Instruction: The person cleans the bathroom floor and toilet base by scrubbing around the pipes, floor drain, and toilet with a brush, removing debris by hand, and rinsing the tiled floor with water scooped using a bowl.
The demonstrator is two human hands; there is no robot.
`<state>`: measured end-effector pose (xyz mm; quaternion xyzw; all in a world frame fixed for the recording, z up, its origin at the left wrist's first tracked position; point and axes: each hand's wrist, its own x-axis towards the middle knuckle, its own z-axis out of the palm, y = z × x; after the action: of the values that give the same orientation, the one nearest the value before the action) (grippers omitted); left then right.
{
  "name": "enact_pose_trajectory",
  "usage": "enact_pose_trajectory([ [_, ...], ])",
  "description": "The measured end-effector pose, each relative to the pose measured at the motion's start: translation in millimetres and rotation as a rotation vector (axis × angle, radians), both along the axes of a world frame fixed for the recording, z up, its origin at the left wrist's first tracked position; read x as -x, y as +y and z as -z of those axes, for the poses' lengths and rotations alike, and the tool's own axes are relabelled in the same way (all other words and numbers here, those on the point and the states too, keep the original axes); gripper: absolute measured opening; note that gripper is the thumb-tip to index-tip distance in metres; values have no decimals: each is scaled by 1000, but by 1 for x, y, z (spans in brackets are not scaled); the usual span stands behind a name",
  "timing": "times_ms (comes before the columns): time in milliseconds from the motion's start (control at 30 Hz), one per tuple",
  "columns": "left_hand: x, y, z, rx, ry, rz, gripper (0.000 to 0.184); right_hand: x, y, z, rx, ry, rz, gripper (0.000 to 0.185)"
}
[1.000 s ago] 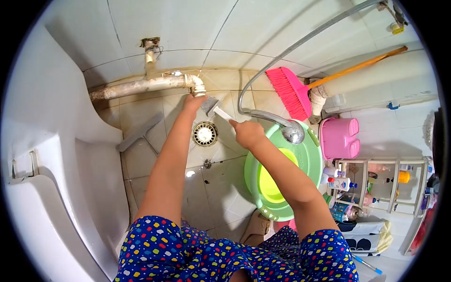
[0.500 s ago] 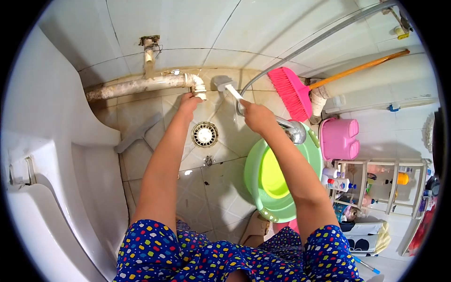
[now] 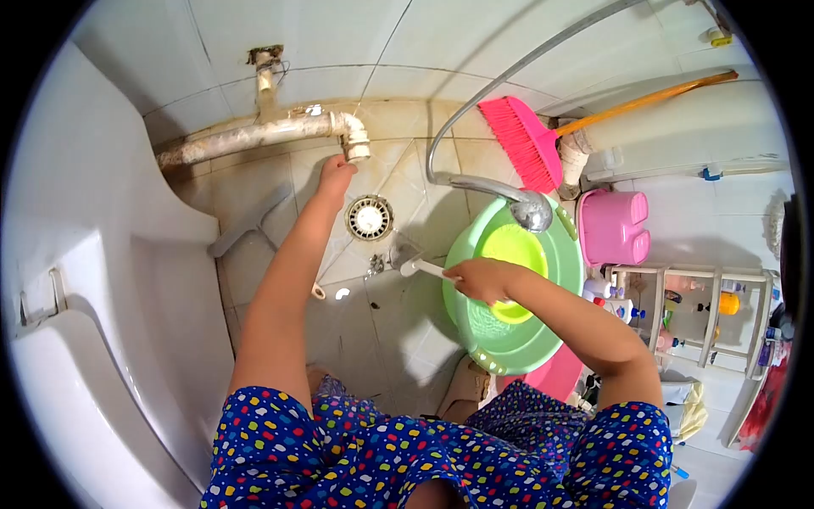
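My left hand is closed just beside the lower end of the white elbow pipe; its curled fingers touch or nearly touch the pipe, and anything within them is hidden. Over the rim of the green basin, my right hand grips a white-handled tool. The tool's greyish head is blurred and points left, low over the floor beside a dark patch of debris. Above that patch lies the round floor drain. A yellow-green bowl sits inside the basin, partly behind my right hand.
A shower head on its hose rests over the basin. Beyond it are a pink broom, a pink stool and a shelf with bottles. On the left stand a white fixture and a grey squeegee-like object.
My right hand has brought the tool from the wall's foot down toward me, to the debris below the drain. My left hand stays by the pipe end. The view has shifted slightly.
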<state>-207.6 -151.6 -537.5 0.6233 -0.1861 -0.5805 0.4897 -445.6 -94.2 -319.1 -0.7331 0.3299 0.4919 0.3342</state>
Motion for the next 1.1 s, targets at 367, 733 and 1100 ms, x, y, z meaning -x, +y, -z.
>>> enact_pose_trajectory([
  [367,-26,52,12,34,-136,6,48,-19,-21,80,438,-329,186,44],
  [733,-30,84,2,33,-136,56,44,-24,4,20,395,-354,168,48],
  [1100,-26,88,42,33,-545,263,38,10,46,17,213,-276,144,50],
])
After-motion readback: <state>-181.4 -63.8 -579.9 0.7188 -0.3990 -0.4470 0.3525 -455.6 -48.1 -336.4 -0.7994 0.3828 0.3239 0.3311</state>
